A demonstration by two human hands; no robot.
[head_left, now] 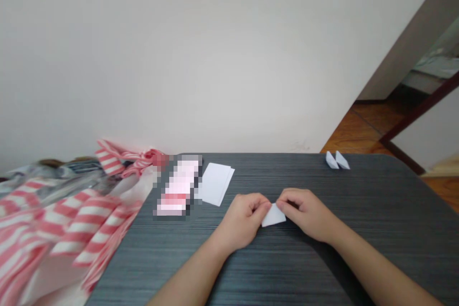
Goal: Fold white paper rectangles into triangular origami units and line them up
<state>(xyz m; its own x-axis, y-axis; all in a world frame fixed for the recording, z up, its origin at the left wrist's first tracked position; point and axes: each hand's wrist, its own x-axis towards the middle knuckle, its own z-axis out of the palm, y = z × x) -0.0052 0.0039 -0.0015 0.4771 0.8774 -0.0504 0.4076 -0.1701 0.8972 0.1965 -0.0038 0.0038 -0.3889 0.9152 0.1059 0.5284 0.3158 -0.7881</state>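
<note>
Left hand [247, 217] and right hand [304, 213] pinch a small white folded paper [274, 216] on the dark grey wood-grain table [322, 267], seemingly mid-crease, which calls for firm pressing.

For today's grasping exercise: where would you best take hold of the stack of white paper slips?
Probably its right long edge, coming from the right: the stack lies flat on the table, slightly fanned there, and a pixelated item crowds its left side.

A stack of white sheets [216, 183] lies near the table's [358, 258] far edge. Two small folded paper pieces [337, 160] sit toward its far right corner. Red-striped cloth [71, 215] lies along its left edge.
</note>
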